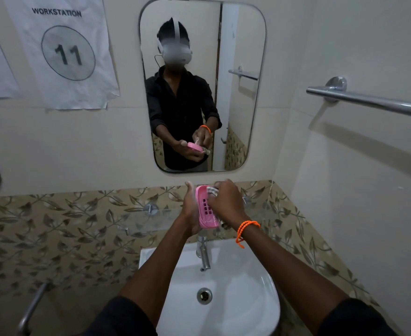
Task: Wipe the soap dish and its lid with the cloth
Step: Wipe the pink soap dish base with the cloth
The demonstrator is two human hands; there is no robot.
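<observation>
Presently: soap dish held above the sink, cloth applied to its inside.

Left hand [190, 209] grasps the pink soap dish [206, 209] from its left side, hollow with slotted floor facing the camera, long axis running away from the person toward the wall, far end tilted up. Right hand [225, 202], orange band [247, 226] at the wrist, clenches the cloth [212, 190] against the dish's far end. Sink [236, 275] and tap [203, 251] lie below; mirror [238, 105] above.

White wall-mounted sink [255, 294], chrome tap [203, 253] upright at its back edge, round drain [204, 296] in the basin's middle; clear glass shelf [151, 219] on the wall above
</observation>
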